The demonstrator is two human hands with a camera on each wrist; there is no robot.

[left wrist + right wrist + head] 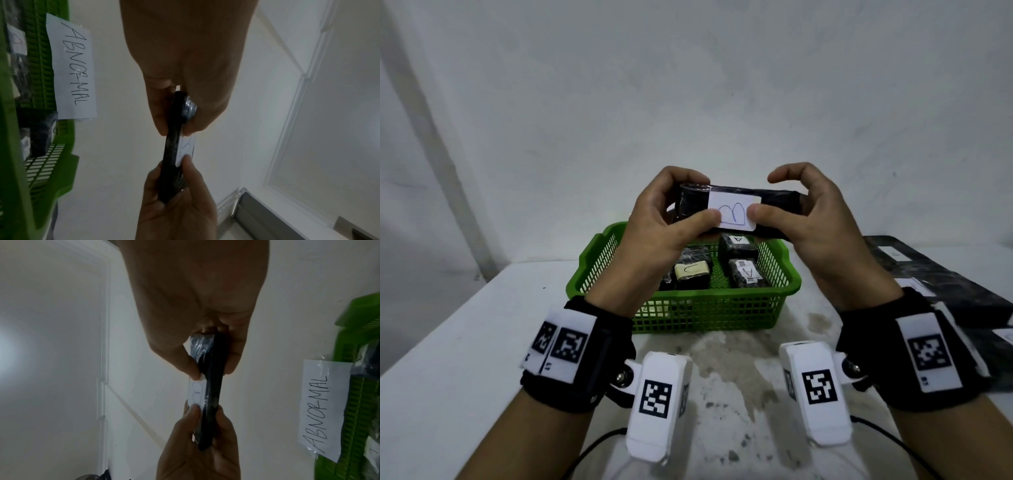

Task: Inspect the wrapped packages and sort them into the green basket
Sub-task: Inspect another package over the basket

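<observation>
I hold a flat black wrapped package (pixel 774 198) level in the air above the green basket (pixel 722 315). Its white label (pixel 734 214) faces me with a handwritten letter on it. My left hand (pixel 693 200) pinches the package's left end, thumb on the label's edge. At the other end my right hand (pixel 774 202) pinches it too, index finger raised. The left wrist view shows the package (pixel 171 154) edge-on between both hands; the right wrist view shows the package (pixel 211 394) the same way. Several labelled black packages (pixel 748 274) lie in the basket.
A paper reading ABNORMAL (pixel 72 68) is stuck on the basket's far outer wall. A pile of flat black wrapped packages (pixel 945 284) lies on the white table (pixel 465 342) to the right. The tabletop in front of the basket is stained. A white wall stands close behind.
</observation>
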